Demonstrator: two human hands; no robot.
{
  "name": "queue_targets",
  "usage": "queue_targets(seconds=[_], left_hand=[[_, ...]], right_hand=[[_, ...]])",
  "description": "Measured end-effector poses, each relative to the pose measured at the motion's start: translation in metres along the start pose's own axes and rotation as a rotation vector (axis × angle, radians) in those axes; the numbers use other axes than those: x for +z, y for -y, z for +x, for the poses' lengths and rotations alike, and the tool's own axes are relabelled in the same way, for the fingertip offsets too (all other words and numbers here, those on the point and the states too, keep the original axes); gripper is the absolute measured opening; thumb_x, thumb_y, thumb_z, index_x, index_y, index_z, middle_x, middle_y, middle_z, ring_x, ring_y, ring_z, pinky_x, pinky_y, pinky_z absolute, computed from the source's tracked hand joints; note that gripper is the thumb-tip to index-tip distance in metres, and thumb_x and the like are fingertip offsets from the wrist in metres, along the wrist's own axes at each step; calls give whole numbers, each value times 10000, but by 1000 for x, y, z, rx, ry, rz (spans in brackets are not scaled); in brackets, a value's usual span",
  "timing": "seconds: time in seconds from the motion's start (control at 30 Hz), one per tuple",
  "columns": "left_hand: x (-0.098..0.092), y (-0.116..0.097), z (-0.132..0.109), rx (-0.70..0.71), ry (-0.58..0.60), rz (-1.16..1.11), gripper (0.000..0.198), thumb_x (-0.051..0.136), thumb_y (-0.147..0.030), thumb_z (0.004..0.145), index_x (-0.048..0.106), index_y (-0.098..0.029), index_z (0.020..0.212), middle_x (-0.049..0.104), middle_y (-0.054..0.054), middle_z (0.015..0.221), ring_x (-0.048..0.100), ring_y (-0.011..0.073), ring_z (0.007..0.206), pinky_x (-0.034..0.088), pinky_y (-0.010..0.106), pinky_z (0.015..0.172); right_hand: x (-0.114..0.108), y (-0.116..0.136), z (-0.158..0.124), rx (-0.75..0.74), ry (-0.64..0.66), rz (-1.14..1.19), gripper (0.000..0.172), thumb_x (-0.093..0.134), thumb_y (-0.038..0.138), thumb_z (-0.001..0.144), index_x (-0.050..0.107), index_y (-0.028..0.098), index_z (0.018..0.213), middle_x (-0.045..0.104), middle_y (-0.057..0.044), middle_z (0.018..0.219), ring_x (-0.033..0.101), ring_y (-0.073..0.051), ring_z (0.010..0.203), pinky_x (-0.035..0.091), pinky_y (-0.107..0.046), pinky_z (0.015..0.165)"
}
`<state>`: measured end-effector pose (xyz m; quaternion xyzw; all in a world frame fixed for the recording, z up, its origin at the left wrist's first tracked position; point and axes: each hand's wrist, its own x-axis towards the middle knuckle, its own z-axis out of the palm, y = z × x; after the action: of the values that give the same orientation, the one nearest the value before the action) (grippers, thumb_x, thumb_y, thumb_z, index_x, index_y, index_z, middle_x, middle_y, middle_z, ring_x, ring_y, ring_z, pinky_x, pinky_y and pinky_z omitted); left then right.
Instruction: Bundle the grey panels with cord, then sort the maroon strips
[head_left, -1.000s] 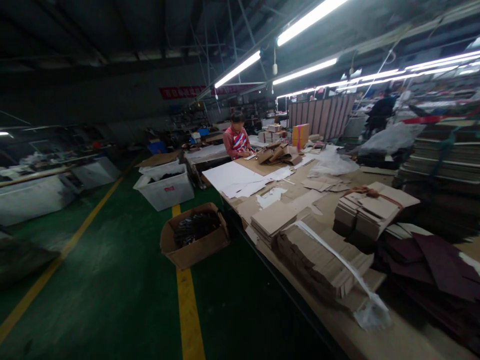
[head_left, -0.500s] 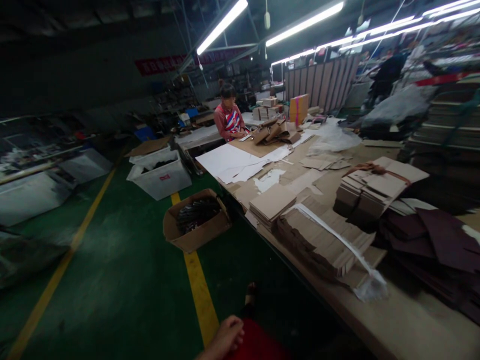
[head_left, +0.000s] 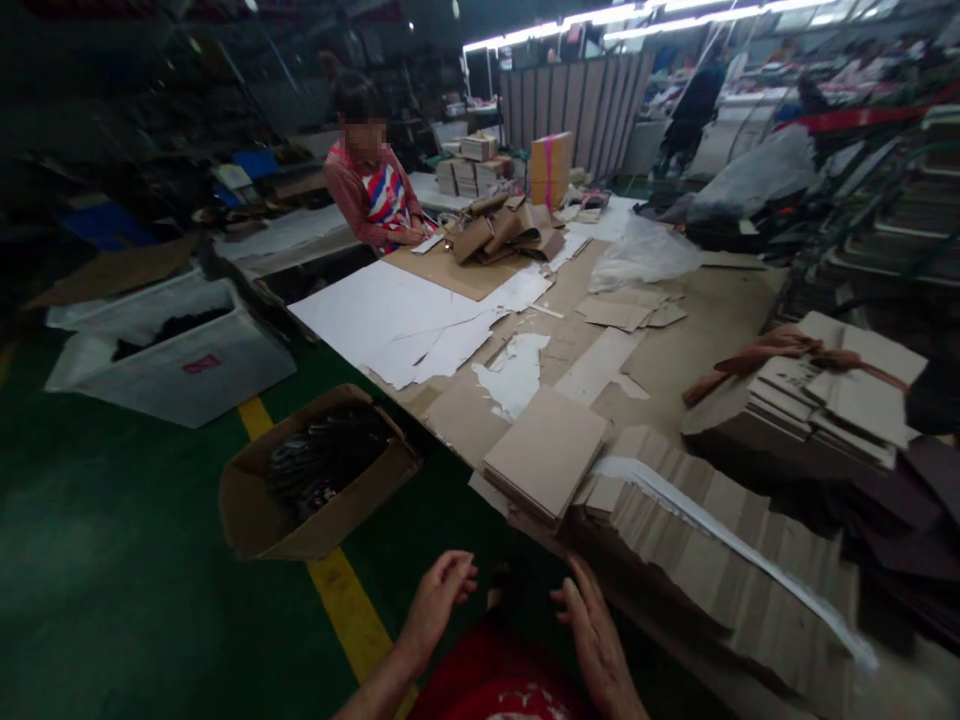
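Both of my hands are raised in front of my red clothing, just short of the table's near corner. My left hand [head_left: 441, 592] holds nothing; its fingers are loosely bent and apart from the thumb. Empty as well, my right hand [head_left: 589, 615] has its fingers stretched forward beside the table edge. Closest to both is a neat stack of tan cardboard sheets [head_left: 547, 450] at the corner. Right of that stack lies a long leaning row of cardboard pieces [head_left: 720, 550] with a white strip [head_left: 720, 535] across the top.
A carton of dark items [head_left: 247, 500] and a white plastic bin [head_left: 187, 370] stand on the green floor to the left. White sheets [head_left: 360, 310], brown pieces [head_left: 495, 235] and a tied cardboard bundle [head_left: 862, 390] lie on the table [head_left: 739, 300]. Across it sits a person [head_left: 375, 195].
The view has moved nearer to the table and its cardboard stacks. My right hand has come into view, and my left hand has risen, its fingers opening out.
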<state>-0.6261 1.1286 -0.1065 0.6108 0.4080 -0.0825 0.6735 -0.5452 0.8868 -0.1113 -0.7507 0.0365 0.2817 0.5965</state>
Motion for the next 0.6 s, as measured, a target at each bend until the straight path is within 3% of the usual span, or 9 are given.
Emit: queue_targets(seconds=[0.13,0.27,0.43,0.6], left_hand=[[-31,-68,60,148,10,29,634,574,-726,789,625,-162,1074,689,99,1020,659,261,944,506,354,818],[-25,-118,124,268,80,31,642,609,-703,790,597,-168,1144,670,98,1090,611,280,1090,474,367,922],[8,-144,182,291,210,31,716,743,-663,687,598,-145,1160,633,136,1210,560,301,1182,400,394,1056],[30,-152,200,195,408,51,785,787,-639,671,576,-143,1241,639,156,1248,604,319,1146,476,405,979]], right_hand=[[45,-5,23,110,-168,91,847,434,787,884,397,222,1513,439,-135,1508,666,-286,1046,590,-406,854],[62,-2,36,175,-335,186,885,457,817,851,488,158,1441,576,-161,1360,672,-284,1011,585,-408,837],[69,7,50,209,-415,271,884,497,850,796,568,141,1319,674,-136,1155,685,-283,923,586,-403,782],[80,13,62,225,-453,339,845,505,901,729,644,161,1112,692,-134,1051,697,-300,842,602,-407,698]])
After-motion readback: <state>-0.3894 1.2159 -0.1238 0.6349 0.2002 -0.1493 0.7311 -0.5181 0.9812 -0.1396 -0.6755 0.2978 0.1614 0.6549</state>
